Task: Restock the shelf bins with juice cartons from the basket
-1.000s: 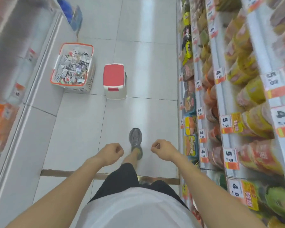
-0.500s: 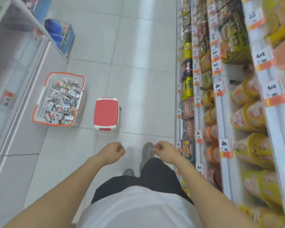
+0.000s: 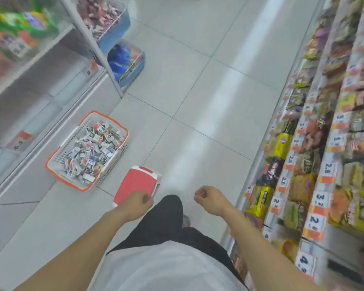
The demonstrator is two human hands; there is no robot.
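Note:
A white basket with an orange rim (image 3: 114,162) stands on the floor by the left shelving, ahead and to my left. It is heaped with small juice cartons (image 3: 90,152). My left hand (image 3: 135,203) is curled in a fist and holds nothing; it hangs over the near end of a red-topped stool. My right hand (image 3: 210,199) is also curled and holds nothing, out in front of me near the right shelves. Both hands are well short of the basket.
A red-topped white step stool (image 3: 137,181) sits just right of the basket. Stocked snack shelves with price tags (image 3: 303,164) line the right side. Left shelving (image 3: 29,114) has pale lower tiers, and blue bins (image 3: 126,64) hang at its far end. A tiled aisle runs ahead.
I have walked forward along the aisle and the view has swung left, so the basket and stool are now nearer. Both hands stay curled, holding nothing.

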